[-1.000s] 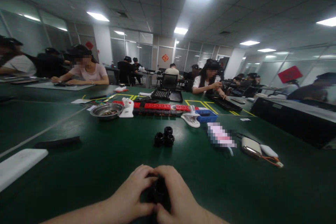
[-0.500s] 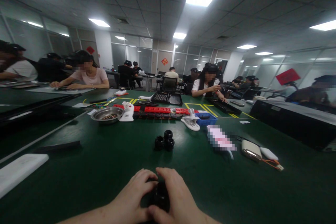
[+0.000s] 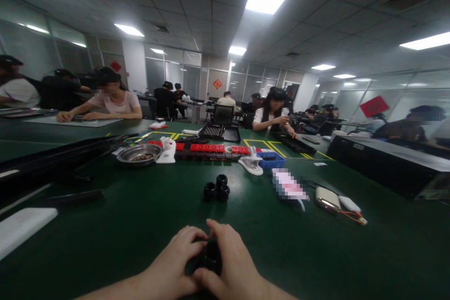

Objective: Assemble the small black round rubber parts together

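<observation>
At the bottom middle, my left hand (image 3: 181,255) and my right hand (image 3: 234,258) curve around glossy black round pieces (image 3: 211,258). Both hands are closed about them from either side, thumbs low and fingers nearly meeting at the far side. Fingers hide much of these pieces, so their exact number cannot be told. Just beyond my fingertips, a cluster of 3 similar black round pieces (image 3: 217,188) stands on the green table (image 3: 147,225). They look rounded and shiny, with hollow tops.
Farther back are a metal bowl (image 3: 138,154) of small parts, a red strip (image 3: 207,148), white clamps (image 3: 167,151) and a blue bin (image 3: 270,160). A beige device (image 3: 326,198) lies right, a white slab (image 3: 26,229) left. Co-workers sit across the table.
The view has shifted slightly, so the table items sit a little farther left. Both hands stay around the black round pieces, with only small finger movement.
</observation>
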A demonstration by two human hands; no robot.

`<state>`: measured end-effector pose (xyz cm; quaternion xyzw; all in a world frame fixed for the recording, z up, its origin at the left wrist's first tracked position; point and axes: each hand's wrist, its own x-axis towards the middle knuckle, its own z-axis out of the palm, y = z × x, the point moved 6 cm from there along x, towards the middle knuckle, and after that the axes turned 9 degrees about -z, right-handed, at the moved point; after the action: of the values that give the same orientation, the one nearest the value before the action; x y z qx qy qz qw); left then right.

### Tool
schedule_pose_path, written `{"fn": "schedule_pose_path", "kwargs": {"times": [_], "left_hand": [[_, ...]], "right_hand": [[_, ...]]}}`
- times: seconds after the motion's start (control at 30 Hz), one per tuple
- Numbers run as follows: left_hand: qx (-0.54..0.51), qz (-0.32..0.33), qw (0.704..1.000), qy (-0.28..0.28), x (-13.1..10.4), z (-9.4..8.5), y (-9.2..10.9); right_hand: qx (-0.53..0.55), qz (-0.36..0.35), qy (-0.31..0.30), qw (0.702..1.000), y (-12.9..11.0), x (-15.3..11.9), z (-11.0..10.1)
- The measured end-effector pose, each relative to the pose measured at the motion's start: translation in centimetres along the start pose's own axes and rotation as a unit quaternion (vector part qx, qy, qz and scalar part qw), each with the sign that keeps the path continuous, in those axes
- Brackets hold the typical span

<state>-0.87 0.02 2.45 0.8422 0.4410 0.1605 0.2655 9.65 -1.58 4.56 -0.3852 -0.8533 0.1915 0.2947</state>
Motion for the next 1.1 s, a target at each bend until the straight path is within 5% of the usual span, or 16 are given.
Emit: {"fn": "schedule_pose_path", "kwargs": {"times": [0.2, 0.43, 0.63, 0.87, 1.1], "left_hand": [[-0.003, -0.005, 1.0, 0.009, -0.1, -0.1, -0.1], [-0.004, -0.009, 1.0, -0.001, -0.1, -0.2, 0.1], [-0.014, -0.002, 1.0, 0.005, -0.1, -0.2, 0.1], [-0.006, 0.006, 1.0, 0.002, 0.1, -0.1, -0.1], [-0.006, 0.01, 1.0, 0.019, 0.0, -0.1, -0.1]], "right_hand": [[0.002, -0.1, -0.023, 0.995, -1.0, -0.2, -0.1], [-0.031, 0.011, -0.037, 0.999, -0.2, -0.1, 0.0], [0.043, -0.094, -0.02, 0.994, -0.9, -0.1, 0.1], [-0.017, -0.037, -0.013, 0.999, -0.5, 0.0, -0.2], [0.041, -0.103, 0.0, 0.994, -1.4, 0.0, -0.7]]}}
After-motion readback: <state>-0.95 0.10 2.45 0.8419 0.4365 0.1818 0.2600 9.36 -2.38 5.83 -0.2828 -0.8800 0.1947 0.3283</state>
